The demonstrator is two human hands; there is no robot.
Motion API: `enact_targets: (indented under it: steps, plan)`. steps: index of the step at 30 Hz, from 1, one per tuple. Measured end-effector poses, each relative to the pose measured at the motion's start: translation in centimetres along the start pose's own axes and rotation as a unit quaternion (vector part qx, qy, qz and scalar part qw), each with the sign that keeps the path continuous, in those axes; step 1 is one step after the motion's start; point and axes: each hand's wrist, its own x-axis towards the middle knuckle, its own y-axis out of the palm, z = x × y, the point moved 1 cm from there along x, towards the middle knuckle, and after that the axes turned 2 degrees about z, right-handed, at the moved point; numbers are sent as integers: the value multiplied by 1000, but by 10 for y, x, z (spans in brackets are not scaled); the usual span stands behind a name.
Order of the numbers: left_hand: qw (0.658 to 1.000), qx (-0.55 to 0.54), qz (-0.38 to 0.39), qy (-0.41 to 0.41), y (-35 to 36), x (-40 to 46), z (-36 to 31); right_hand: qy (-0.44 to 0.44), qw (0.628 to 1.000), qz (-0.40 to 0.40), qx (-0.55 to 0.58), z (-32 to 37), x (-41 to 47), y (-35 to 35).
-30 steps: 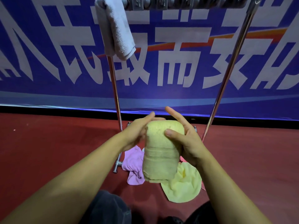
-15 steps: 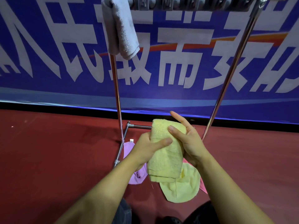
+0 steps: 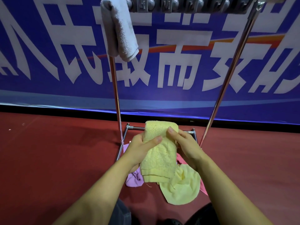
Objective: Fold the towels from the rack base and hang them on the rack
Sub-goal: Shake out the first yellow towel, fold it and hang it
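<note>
Hands meet on a folded yellow towel (image 3: 159, 153), held in the air in front of the rack base (image 3: 138, 127) and well below the rack's top bar (image 3: 186, 5). The left hand (image 3: 139, 151) grips the towel's left edge, thumb laid across the front face and fingers hidden behind the cloth. The right hand (image 3: 186, 145) grips the right edge near the top, thumb on the front, fingers curled round the back. Both hands have hold of the same bundle.

The towel's long axis runs nearly upright, tilted slightly, with the rounded fold at the top and the stacked loose edges hanging at the bottom. The top bar lies straight up and away from the grip, so the fold already faces the direction it must travel. A grey towel (image 3: 120, 30) is draped over the bar's left end, just beside the left upright; the bar to its right shows only clips.

Neither hand looks clearly nearer the bar; the right hand sits a little higher on the towel. The next move probably calls for lifting the bundle and opening it enough to straddle the bar beside the grey towel.

Below the held towel, on the red floor (image 3: 48, 159) by the rack base, lie a second yellow towel (image 3: 183, 189), a purple towel (image 3: 134, 180) and a pink towel (image 3: 203, 187), still unfolded.
</note>
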Motion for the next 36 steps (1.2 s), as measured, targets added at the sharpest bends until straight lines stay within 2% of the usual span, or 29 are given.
enact_targets:
  steps: [3, 6, 11, 16, 18, 20, 23, 25, 27, 30, 34, 36]
  plan:
    - [1000, -15, 21, -15, 4, -2, 0, -29, 998, -16, 50, -2, 2, 1]
    - [998, -26, 52, -26, 10, -5, 2, -27, 994, -77, 66, -6, 3, 2]
    - [994, 16, 108, -15, 23, -4, 13, -24, 985, -164, 49, -8, 5, 0]
    - [990, 15, 137, -30, 21, -2, 17, -1, 982, -189, 31, -14, 9, -4]
    - [992, 11, 119, -36, 20, 1, 20, 3, 981, -191, 30, -17, 11, -6]
    - [996, 1, 76, -37, 15, 9, 26, -19, 977, -214, -17, -21, 14, -7]
    - [998, 38, -43, -26, 3, 22, 35, -71, 957, -249, -130, -25, 17, -6]
    - [984, 117, -132, -12, -5, 26, 37, -84, 957, -228, -157, -28, 19, -5]
    - [974, 139, -178, -16, -9, 26, 36, -55, 969, -172, -166, -31, 20, 1]
    - [982, 128, -136, -27, -2, 21, 31, -17, 980, -112, -166, -39, 23, 12]
    - [996, 74, 22, -44, 17, 12, 23, -6, 981, -106, -165, -39, 23, 14]
    - [997, 38, 43, -46, 18, 10, 19, -1, 978, -110, -175, -39, 23, 11]
